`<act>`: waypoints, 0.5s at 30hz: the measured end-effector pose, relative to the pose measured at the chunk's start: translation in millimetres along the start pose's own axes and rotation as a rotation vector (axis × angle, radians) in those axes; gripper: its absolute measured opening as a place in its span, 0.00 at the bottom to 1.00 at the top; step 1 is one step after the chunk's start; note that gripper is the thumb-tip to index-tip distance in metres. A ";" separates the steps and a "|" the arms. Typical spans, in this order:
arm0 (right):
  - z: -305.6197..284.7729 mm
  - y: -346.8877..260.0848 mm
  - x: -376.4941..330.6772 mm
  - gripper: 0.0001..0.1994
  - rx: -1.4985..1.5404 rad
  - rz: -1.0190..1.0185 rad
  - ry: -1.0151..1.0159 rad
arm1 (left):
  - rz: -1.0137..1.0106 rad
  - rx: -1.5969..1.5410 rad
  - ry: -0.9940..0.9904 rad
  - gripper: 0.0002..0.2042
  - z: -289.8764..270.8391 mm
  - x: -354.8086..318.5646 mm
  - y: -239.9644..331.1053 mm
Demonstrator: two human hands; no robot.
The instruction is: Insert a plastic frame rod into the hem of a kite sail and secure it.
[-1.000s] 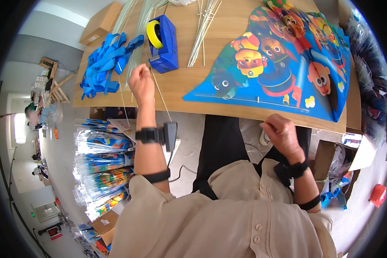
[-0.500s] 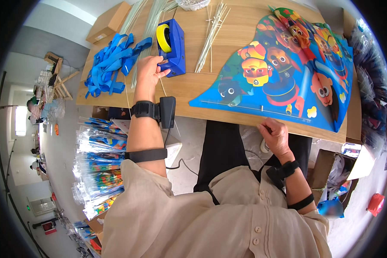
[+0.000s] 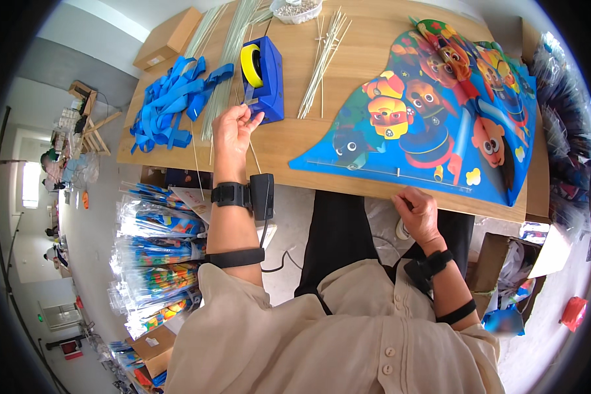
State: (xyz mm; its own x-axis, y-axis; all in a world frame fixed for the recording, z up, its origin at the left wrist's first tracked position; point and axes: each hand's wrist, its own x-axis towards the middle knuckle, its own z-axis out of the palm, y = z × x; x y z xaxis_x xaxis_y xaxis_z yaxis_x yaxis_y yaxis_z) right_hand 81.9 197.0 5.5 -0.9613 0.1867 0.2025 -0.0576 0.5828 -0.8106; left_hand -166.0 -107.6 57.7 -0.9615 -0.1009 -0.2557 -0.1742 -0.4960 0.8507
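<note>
My left hand is closed in a pinch at the near end of the blue tape dispenser. A short strip of tape seems to be between its fingertips and the cutter. The dispenser holds a tape roll with a yellow core. My right hand hangs at the table's front edge with its fingers curled; what they hold, if anything, is hidden. Just beyond it lies a blue kite sheet printed with cartoon figures, its far right part bunched up. A thin rod runs along its near edge.
Blue ribbon strips are heaped left of the dispenser. Thin pale sticks lie in bundles on the table. A tub of small parts and a cardboard box stand at the back. Bagged goods hang below left.
My left hand has drawn slightly back toward me from the dispenser, its fingers now more bunched together. My right hand has barely moved, and the view has shifted a little.
</note>
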 end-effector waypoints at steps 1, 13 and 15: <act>0.0 -0.2 0.2 0.05 -0.002 -0.006 0.001 | -0.001 0.011 -0.023 0.03 -2.9 0.5 0.6; -1.7 -2.7 0.5 0.04 -0.035 0.024 -0.027 | -0.278 -0.069 0.080 0.03 3.7 -5.7 -9.0; -1.8 -3.0 0.7 0.04 -0.023 0.023 -0.024 | -0.306 -0.123 0.080 0.04 7.3 -7.1 -11.5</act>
State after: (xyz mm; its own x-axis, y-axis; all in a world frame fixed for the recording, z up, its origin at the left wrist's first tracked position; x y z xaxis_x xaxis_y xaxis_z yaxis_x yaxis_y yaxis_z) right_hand 81.9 196.8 9.1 -0.9684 0.1817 0.1705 -0.0292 0.5967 -0.8019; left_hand -158.7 -94.9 53.1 -0.8482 0.0035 -0.5297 -0.4203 -0.6133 0.6688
